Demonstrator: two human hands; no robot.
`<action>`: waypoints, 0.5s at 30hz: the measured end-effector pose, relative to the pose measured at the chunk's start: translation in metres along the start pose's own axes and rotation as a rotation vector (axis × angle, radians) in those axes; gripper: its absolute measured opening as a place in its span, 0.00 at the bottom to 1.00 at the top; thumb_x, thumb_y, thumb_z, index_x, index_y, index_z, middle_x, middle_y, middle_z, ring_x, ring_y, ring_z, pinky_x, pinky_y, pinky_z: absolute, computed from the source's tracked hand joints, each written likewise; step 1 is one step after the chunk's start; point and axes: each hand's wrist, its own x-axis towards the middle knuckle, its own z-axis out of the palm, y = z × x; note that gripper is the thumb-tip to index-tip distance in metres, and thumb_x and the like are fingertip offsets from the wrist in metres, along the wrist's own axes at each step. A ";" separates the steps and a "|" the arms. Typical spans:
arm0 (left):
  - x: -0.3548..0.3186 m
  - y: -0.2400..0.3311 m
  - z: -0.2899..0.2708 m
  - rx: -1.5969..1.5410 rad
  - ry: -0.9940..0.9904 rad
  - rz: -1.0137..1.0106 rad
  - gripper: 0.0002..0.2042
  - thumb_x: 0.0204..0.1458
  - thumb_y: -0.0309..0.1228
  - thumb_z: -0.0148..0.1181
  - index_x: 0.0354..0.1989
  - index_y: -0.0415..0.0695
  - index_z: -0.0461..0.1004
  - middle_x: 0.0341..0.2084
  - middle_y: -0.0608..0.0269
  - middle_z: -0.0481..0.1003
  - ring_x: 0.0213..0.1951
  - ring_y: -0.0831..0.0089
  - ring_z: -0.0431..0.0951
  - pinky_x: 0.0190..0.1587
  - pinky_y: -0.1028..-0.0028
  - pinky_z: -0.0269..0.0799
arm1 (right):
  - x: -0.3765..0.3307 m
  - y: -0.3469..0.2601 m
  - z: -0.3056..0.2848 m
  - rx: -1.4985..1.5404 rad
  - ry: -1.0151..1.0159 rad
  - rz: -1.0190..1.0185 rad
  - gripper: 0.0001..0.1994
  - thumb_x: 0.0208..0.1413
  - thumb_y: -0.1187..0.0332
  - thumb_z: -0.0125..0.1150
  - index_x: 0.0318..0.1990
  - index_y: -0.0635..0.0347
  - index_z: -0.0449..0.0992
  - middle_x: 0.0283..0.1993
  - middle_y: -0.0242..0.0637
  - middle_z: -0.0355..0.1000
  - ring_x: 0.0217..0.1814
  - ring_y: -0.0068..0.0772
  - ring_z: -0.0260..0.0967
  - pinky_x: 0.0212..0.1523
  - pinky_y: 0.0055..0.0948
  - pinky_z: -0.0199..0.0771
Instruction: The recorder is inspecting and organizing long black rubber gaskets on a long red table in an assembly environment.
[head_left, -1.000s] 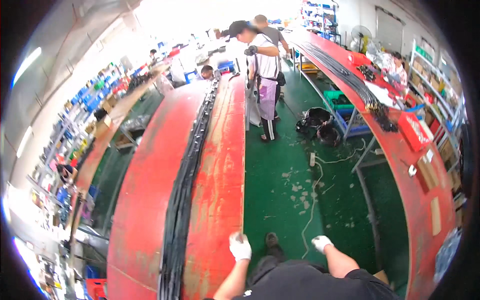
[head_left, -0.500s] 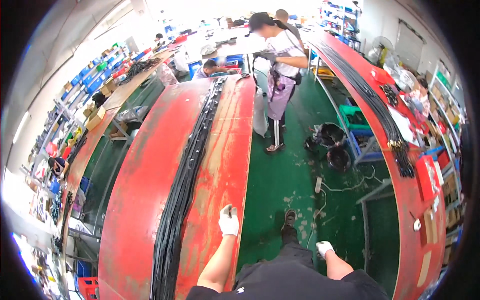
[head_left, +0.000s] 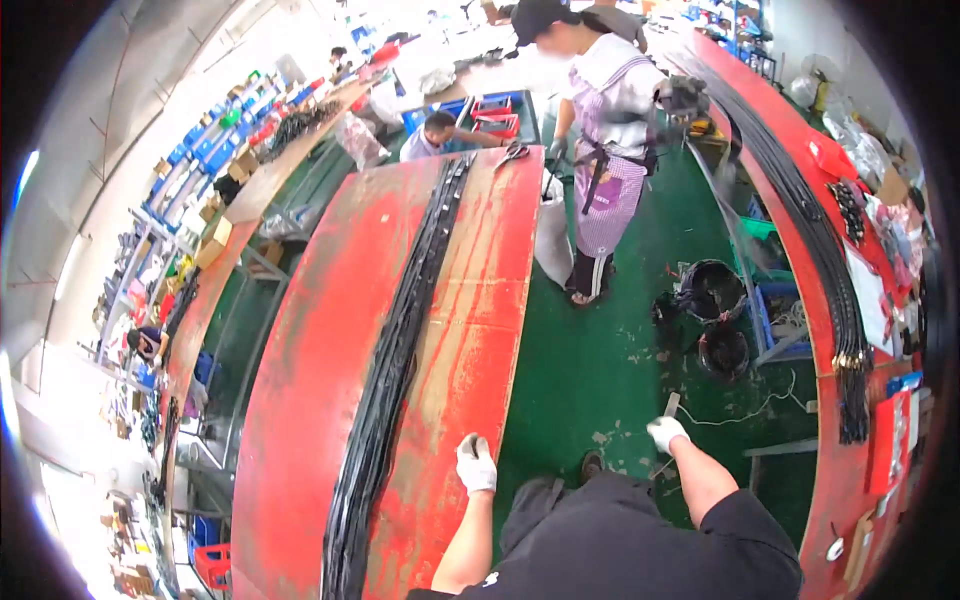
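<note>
My left hand (head_left: 476, 464), in a white glove with dark fingertips, is over the right edge of a long red table (head_left: 300, 350). Its fingers are curled in, and nothing shows in them. Lengthwise along that table lies a thick bundle of flat black strips (head_left: 385, 375), to the left of this hand and apart from it. My right hand (head_left: 667, 433), white-gloved too, is held out over the green floor with its fingers bent together. No object shows in it. Behind it in the picture, a pale power strip (head_left: 672, 404) lies on the floor.
Ahead in the aisle stands a co-worker in a purple apron (head_left: 612, 190), one dark-gloved hand raised. Black tubs (head_left: 712, 290) and a white cord (head_left: 745, 415) are on the floor. A second red table (head_left: 825, 440) on the right carries black cables (head_left: 800, 205). Another person (head_left: 437, 135) is beyond the table's far end.
The view has moved forward along the aisle. My right hand has swung up and forward; my left stays near the table edge. The co-worker has raised one arm out to the right.
</note>
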 end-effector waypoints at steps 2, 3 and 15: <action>0.016 0.029 0.019 -0.041 -0.021 -0.050 0.14 0.67 0.35 0.63 0.54 0.39 0.79 0.45 0.52 0.84 0.48 0.65 0.83 0.55 0.67 0.78 | 0.038 -0.023 -0.026 -0.049 0.053 -0.113 0.24 0.64 0.51 0.59 0.56 0.61 0.83 0.57 0.50 0.81 0.61 0.53 0.78 0.61 0.43 0.77; 0.026 0.031 0.029 -0.051 -0.013 -0.063 0.14 0.67 0.35 0.63 0.54 0.39 0.79 0.45 0.52 0.83 0.48 0.66 0.83 0.55 0.67 0.78 | 0.051 -0.046 -0.036 -0.067 0.078 -0.126 0.23 0.65 0.52 0.59 0.56 0.60 0.82 0.56 0.48 0.82 0.60 0.52 0.79 0.61 0.43 0.77; 0.186 0.079 0.154 -0.086 -0.110 -0.078 0.14 0.66 0.33 0.64 0.54 0.37 0.79 0.46 0.55 0.83 0.49 0.67 0.82 0.56 0.68 0.77 | 0.099 -0.159 -0.047 -0.133 -0.021 -0.341 0.24 0.67 0.50 0.56 0.57 0.59 0.82 0.54 0.47 0.82 0.56 0.47 0.80 0.60 0.42 0.76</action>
